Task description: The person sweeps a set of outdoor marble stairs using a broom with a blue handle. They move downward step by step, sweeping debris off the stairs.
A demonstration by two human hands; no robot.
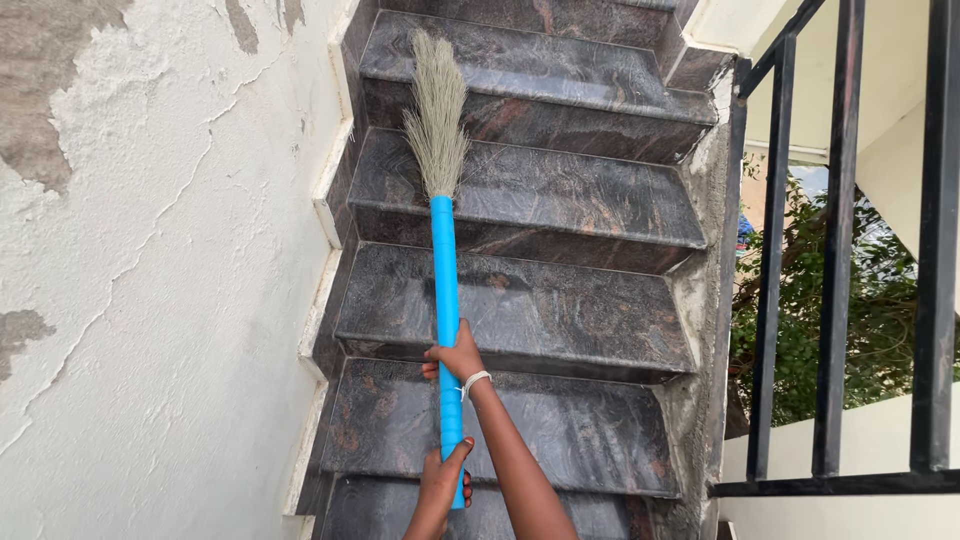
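**Two hands on a blue-handled broom over dark stone stairs**

On a flight of dark, reddish-brown stone stairs [560,190] that climbs away from the camera, a grass broom [443,240] is held out ahead of the person, its length running almost straight up the picture. Its blue handle [445,290] is a smooth tube; its pale, straw-coloured bristles [436,105] fan out at the far end and lie over the upper steps, the tips reaching the tread near the top of the view.

Both hands grip the handle. The right hand [455,358] sits higher up, its fingers [432,365] clenched round the blue tube, with a thin white band [473,381] at the wrist. The left hand [443,483] is lower, close to the near end of the handle, also wrapped round it with the thumb lying up along the tube. The two hands are apart, with a stretch of bare handle between them.

Left of the stairs stands a rough white plastered wall [150,300], cracked and with patches where the coating has peeled. A pale skirting strip follows the steps along its foot. Right of the stairs, a black metal railing [835,300] with upright bars closes off the side, and green foliage [800,340] shows through the bars beyond it.
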